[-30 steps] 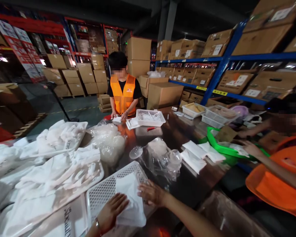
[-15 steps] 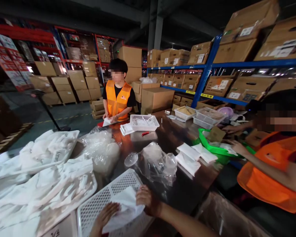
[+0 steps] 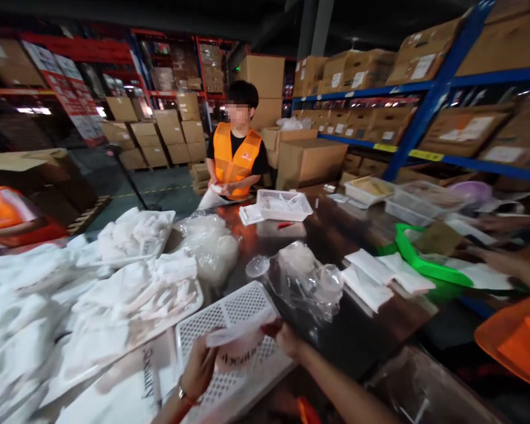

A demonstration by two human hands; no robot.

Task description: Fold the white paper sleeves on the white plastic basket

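While both hands lift it just above the white basket [image 3: 242, 306], the packet [image 3: 241, 341], a thin white bag with dark lettering, hangs between them near the table's front edge; the left hand [image 3: 199, 371] pinches the packet's left edge, fingers curled tight on it, a bracelet at the wrist; the right hand [image 3: 287, 340] grips the right edge, fingers closed on it, though their tips are partly hidden behind the bag. Just left of the basket lie printed white bags [image 3: 128, 377], and past them a heap of white bags [image 3: 128, 300] spreads over the left of the dark table [image 3: 335, 235]; just beyond the basket sits crumpled clear plastic [image 3: 304, 280], with a second clear bundle [image 3: 209, 247] to its left. Right of the plastic lie flat white packets [image 3: 371, 277], touching a green tray [image 3: 424, 265]; a co-worker's hands [image 3: 494, 256] reach over that tray from the right, blurred, an orange vest [image 3: 516, 341] below them. Farther on stands a second white basket [image 3: 284, 205], a red pen [image 3: 285, 224] near it; behind it a person in an orange vest [image 3: 236, 156] handles something white at the far edge. Blue shelves [image 3: 428, 100] with cartons rise on the right.
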